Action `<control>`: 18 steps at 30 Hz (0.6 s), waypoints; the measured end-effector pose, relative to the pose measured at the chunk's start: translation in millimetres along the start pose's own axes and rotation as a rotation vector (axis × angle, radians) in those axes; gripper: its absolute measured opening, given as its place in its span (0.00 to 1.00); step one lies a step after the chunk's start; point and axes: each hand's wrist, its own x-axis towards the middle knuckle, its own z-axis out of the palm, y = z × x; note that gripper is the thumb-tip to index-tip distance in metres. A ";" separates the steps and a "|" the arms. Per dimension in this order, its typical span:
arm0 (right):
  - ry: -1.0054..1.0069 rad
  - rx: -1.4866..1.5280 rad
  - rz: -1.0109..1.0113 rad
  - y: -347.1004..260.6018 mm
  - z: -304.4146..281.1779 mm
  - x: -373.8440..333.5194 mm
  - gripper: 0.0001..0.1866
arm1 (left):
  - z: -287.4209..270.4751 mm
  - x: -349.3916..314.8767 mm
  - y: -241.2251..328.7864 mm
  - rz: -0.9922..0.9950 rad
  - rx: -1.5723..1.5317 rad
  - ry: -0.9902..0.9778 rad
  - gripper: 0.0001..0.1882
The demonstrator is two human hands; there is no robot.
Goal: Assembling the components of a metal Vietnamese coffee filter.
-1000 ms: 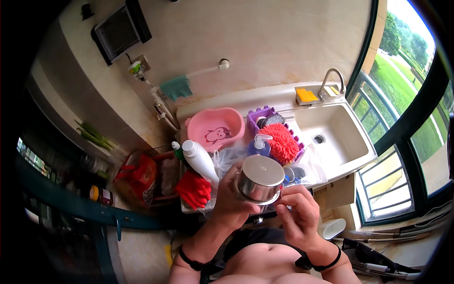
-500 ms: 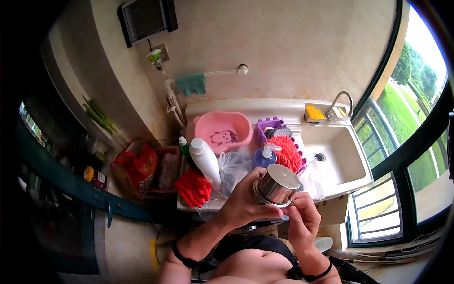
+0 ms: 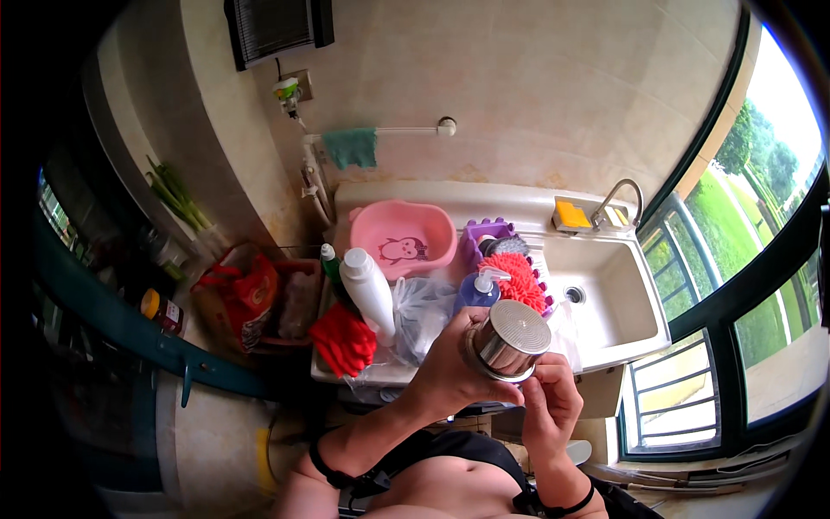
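Observation:
A shiny metal strainer cup is held up in front of me, bottom upward and tilted. Fine dots cover its round base, and a wider rim circles its lower end. My left hand wraps round its side, the thumb running below the rim. On the other side, my right hand is closed, thumb and fingers pinched at the rim's right edge; the fingertips are partly hidden. Just behind the cup stand a blue pump bottle and a red chenille cleaning mitt.
A white sink with a curved tap lies right. Left on the counter are a pink basin, a white bottle, a red cloth and a clear plastic bag. A purple basket stands behind the mitt.
The view has shifted slightly, so the counter and sink appear a little further left. Both hands keep their hold on the strainer cup, whose base turns a little more toward me.

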 end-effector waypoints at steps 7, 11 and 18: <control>-0.044 -0.038 -0.010 -11.0 1.2 4.6 0.01 | -3.5 -0.9 7.5 -0.011 -0.104 -0.077 0.37; -0.055 -0.034 0.019 -9.2 2.0 8.9 0.02 | -3.6 3.2 1.9 -0.058 -0.328 -0.105 0.35; -0.088 0.044 0.087 -9.7 4.3 7.7 0.05 | -9.5 2.5 -12.1 -0.041 -0.428 -0.066 0.37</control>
